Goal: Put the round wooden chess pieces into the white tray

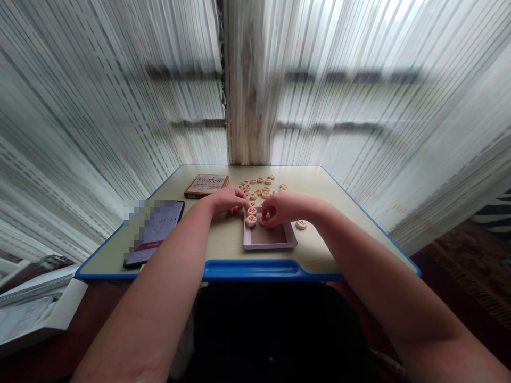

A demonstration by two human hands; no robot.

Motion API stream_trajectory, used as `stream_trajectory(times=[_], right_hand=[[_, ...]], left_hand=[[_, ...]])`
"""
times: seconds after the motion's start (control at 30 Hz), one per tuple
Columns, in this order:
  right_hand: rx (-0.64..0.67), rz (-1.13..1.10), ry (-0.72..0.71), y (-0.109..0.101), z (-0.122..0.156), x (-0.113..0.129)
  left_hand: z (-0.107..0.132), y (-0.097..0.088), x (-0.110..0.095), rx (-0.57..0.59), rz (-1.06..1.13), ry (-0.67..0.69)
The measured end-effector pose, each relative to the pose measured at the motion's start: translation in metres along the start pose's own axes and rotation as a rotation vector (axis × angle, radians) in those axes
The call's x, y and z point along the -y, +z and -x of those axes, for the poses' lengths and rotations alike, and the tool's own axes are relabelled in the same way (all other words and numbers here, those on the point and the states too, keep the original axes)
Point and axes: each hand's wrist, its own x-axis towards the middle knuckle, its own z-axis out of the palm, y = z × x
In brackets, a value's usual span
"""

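Two bare forearms reach away from us, over a dark lap, to a pale beige tabletop with a blue plastic rim (255, 269). Near its front edge lies a shallow rectangular tray with white walls and a brown floor (271, 246), most of that floor bare. Two round wooden discs with red characters (250, 221) lie flat in the tray's far left corner, touching each other.

Our right hand (281, 209) hovers over the tray's far edge with its fingers bent, and thumb and fingertips seem closed on a red-marked wooden disc (263, 219), held just beside the two already laid. Our left hand (229, 201) rests curled, knuckles up, at the tray's far left corner. We cannot tell whether it grips anything.

Beyond both hands a loose scatter of wooden discs (259, 187) covers the middle of the table. One single stray disc (301, 224) lies just outside the tray's right wall. A brown printed box lid (206, 185) sits far left, and a dark smartphone (155, 231) lies nearer on the left. White striped curtains (120, 106) hang behind.

We judge that this placing goes best with the held disc kept level and face up, lowered close to the floor and slid snug against its neighbours. The left fingers could steady those two so the row does not shift.
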Motion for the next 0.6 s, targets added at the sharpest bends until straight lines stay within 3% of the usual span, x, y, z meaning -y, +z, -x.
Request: stream_trajectory(times=[0.3, 0.6], right_hand=[[0.006, 0.006, 0.024, -0.003, 0.004, 0.002], [0.075, 0.069, 0.038, -0.004, 0.003, 0.006]], left_hand=[[0.007, 0.006, -0.014, -0.027, -0.085, -0.035], [0.001, 0.007, -0.010, -0.016, -0.082, -0.031]])
